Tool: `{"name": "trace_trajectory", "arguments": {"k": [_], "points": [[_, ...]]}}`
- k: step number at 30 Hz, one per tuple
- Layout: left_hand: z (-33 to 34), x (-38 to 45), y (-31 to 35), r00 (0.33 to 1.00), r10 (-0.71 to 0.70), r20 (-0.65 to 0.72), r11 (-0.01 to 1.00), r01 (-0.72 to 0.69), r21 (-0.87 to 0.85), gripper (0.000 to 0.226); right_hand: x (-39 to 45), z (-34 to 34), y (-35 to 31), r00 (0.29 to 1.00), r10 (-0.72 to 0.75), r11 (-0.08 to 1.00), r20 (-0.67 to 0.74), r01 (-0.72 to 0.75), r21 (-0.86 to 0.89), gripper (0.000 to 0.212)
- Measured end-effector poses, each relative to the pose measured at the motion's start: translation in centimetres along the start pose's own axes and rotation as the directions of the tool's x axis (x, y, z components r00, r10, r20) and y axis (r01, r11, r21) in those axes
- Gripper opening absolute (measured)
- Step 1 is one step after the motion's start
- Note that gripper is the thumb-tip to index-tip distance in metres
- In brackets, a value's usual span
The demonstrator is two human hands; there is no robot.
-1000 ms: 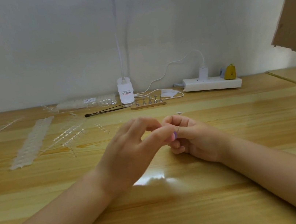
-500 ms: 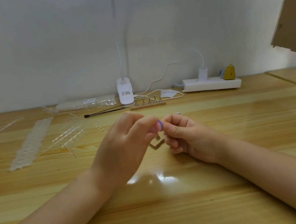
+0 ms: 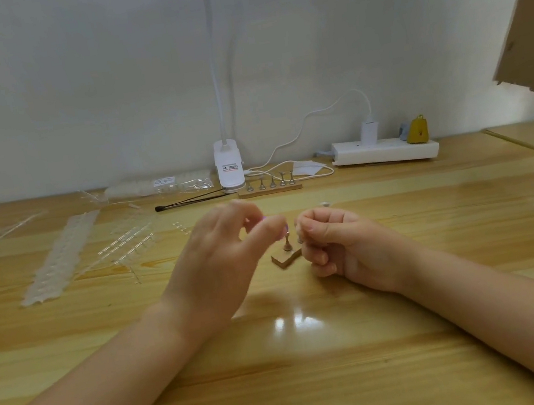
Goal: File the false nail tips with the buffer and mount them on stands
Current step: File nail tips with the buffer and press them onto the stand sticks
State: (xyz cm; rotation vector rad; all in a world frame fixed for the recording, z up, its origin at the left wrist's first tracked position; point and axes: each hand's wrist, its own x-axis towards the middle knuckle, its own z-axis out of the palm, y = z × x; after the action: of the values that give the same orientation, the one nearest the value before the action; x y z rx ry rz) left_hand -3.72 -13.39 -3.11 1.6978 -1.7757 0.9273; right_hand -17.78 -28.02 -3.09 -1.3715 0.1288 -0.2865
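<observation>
A small wooden stand base [image 3: 284, 258] lies on the table between my hands, with a metal peg [image 3: 287, 245] standing on it. My left hand [image 3: 225, 257] hovers over it, thumb and fingers drawn together, and the thumb tip touches the top of that peg. Anything pinched there is too small and blurred to see. My right hand [image 3: 337, 243] is curled, and its thumb and forefinger pinch a second peg [image 3: 300, 239] on the same base. A second base with several empty pegs [image 3: 270, 187] stands further back. No buffer is visible.
Strips of clear nail tips [image 3: 59, 257] and loose clear sprues [image 3: 129, 243] lie at the left. At the back stand a lamp clamp [image 3: 229, 170], a thin black tool [image 3: 189, 200], a bag of tips [image 3: 159, 185] and a white power strip [image 3: 386, 151] with cables.
My hands have drawn slightly apart, uncovering the small wooden base and its pegs. My left thumb has risen from my right fingers to the top of a peg.
</observation>
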Motion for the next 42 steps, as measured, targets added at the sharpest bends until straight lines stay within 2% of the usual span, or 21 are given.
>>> {"name": "trace_trajectory", "arguments": {"k": [1,3,5,6,8,12,16,17,19,21,22,24,30,36,40,42], "points": [[-0.1,0.0,-0.1,1.0,0.006,-0.023,1.0,-0.006,-0.014,0.031,0.1,0.0,0.0,1.0,0.001,1.0,0.006,-0.001,0.005,0.01],[0.0,0.0,0.3,0.992,0.101,-0.075,0.994,-0.104,-0.04,0.032,0.2,0.1,0.1,0.999,0.002,1.0,0.037,-0.001,-0.017,0.013],[0.3,0.1,1.0,0.984,0.176,-0.04,0.982,-0.178,-0.057,0.033,0.2,0.1,0.1,0.997,0.009,0.999,0.071,-0.006,-0.043,0.017],[0.2,0.2,1.2,0.995,0.103,0.008,0.989,-0.101,-0.109,0.029,0.1,0.0,0.0,0.997,0.015,0.999,0.078,-0.012,-0.041,0.016],[-0.3,0.5,0.5,0.987,-0.149,0.068,0.97,0.159,-0.184,0.015,0.2,-0.1,-0.1,0.998,0.025,1.0,0.063,-0.024,-0.002,0.013],[0.1,0.3,-1.1,0.965,-0.255,0.057,0.966,0.252,0.058,0.014,0.3,0.1,0.1,1.0,0.022,0.999,-0.018,-0.021,0.03,0.015],[0.8,-0.1,-0.8,0.896,-0.391,0.21,0.919,0.367,0.145,0.031,0.5,0.2,0.1,0.991,0.036,0.999,-0.127,-0.032,0.032,0.017],[0.8,-0.2,-0.8,0.891,-0.395,0.225,0.919,0.388,0.076,0.034,0.5,0.3,0.2,0.99,0.035,0.999,-0.137,-0.032,0.026,0.019],[0.5,0.3,-0.4,0.878,-0.428,0.213,0.853,0.471,-0.226,0.032,0.6,0.3,0.3,0.989,0.028,1.0,-0.146,-0.027,0.004,0.021],[0.2,0.7,0.1,0.852,-0.468,0.235,0.669,0.516,-0.535,0.026,0.6,0.4,0.4,0.989,0.025,0.999,-0.142,-0.03,-0.035,0.023],[0.2,0.8,0.5,0.849,-0.465,0.252,0.6,0.511,-0.616,0.023,0.6,0.4,0.4,0.991,0.026,0.997,-0.132,-0.035,-0.065,0.024],[0.2,0.7,1.0,0.853,-0.447,0.269,0.559,0.501,-0.66,0.021,0.6,0.5,0.4,0.995,0.026,0.992,-0.096,-0.038,-0.124,0.027],[0.6,0.4,0.9,0.88,-0.425,0.211,0.618,0.453,-0.643,0.021,0.5,0.8,0.4,0.995,0.009,0.985,-0.101,-0.026,-0.172,0.035],[0.8,0.1,0.9,0.889,-0.41,0.205,0.663,0.445,-0.602,0.023,0.5,1.2,0.7,0.986,-0.03,0.978,-0.162,-0.005,-0.208,0.03],[0.6,0.1,0.9,0.906,-0.39,0.165,0.715,0.411,-0.565,0.025,0.5,1.4,0.9,0.962,-0.085,0.971,-0.26,0.022,-0.237,0.029],[0.5,0.0,0.7,0.91,-0.4,0.112,0.767,0.399,-0.502,0.027,0.5,1.3,1.0,0.928,-0.164,0.931,-0.334,0.033,-0.365,0.024]]}}
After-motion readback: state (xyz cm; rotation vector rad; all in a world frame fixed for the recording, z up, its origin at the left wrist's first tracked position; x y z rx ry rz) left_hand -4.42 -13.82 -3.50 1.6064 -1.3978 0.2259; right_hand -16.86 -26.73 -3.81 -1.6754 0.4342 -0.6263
